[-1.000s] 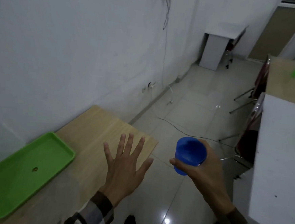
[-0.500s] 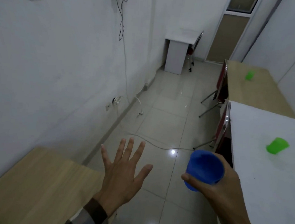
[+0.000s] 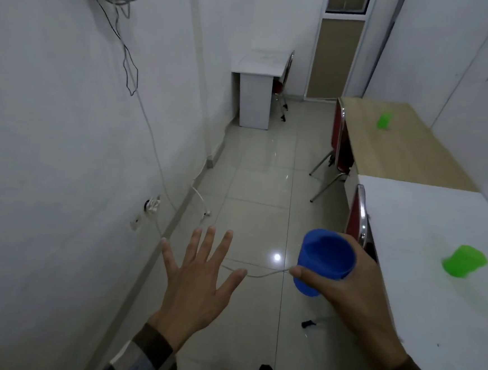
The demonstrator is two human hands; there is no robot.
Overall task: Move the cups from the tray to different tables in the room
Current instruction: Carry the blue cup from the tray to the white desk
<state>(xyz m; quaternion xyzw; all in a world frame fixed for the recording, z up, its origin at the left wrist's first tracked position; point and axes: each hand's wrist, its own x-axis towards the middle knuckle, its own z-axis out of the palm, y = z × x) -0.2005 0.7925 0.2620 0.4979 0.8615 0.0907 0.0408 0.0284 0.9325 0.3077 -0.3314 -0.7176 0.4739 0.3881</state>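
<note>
Blue plastic shows at the centre right of the view: a blue cup is clasped in the person's right hand, thumb across its near side and fingers wrapped round the far side, its open mouth tipped toward the camera, held in the air above the tiled floor. The left hand is empty, palm down, with its fingers spread wide apart over the floor. Just right of the held cup stands a white table with a green cup on it, blurred and seemingly tilted. Beyond it a wooden table carries a second green cup. A red chair is tucked at the wooden table's edge. At the far end, against the wall, stands a small white desk. A thin cable trails across the floor between the two hands.
</note>
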